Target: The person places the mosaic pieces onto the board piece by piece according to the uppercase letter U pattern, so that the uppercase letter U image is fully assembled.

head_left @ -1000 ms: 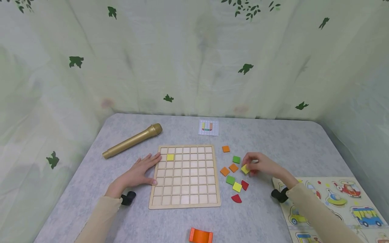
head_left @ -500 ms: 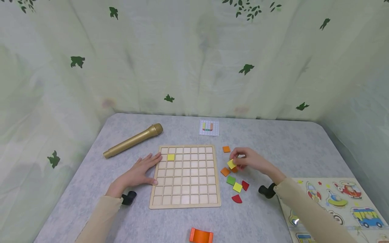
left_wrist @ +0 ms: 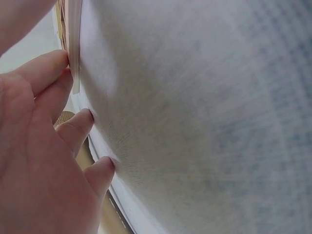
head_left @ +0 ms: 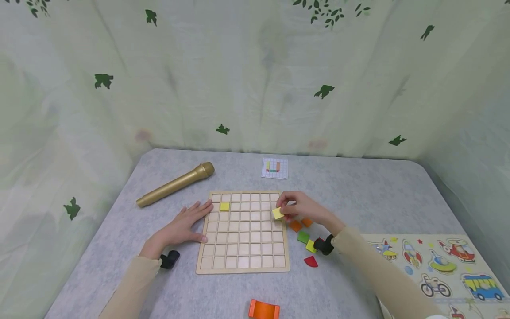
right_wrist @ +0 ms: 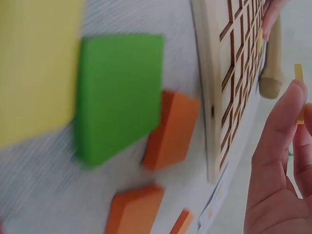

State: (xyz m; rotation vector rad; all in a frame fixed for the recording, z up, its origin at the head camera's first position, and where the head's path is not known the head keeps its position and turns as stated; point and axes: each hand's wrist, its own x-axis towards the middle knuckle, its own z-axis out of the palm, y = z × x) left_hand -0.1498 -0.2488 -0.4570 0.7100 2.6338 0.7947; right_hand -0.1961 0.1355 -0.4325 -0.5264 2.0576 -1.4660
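Note:
My right hand point(head_left: 300, 208) pinches a yellow square tile point(head_left: 278, 213) between thumb and fingertips, over the right edge of a wooden grid board point(head_left: 243, 271). In the right wrist view the pinched tile point(right_wrist: 299, 73) is seen nearly edge-on. My left hand point(head_left: 183, 228) lies with fingers spread, its fingertips and thumb at the board's left edge. In the left wrist view the fingers of that hand point(left_wrist: 48, 126) touch the board's side and the table. Another yellow tile point(head_left: 225, 206) sits in a cell near the board's upper left.
Right of the board lie orange tiles point(head_left: 295, 226), a green tile point(head_left: 303, 237), a yellow tile point(head_left: 311, 246) and a red quarter-round piece point(head_left: 311, 262). A pattern card point(head_left: 274, 168) and gold microphone point(head_left: 175, 184) lie behind. An orange curved block point(head_left: 264, 309) sits in front, a vehicle picture board point(head_left: 434, 266) at right.
My right hand has carried the yellow tile leftward from among the loose pieces to the board's right edge. The left hand has stayed in place.

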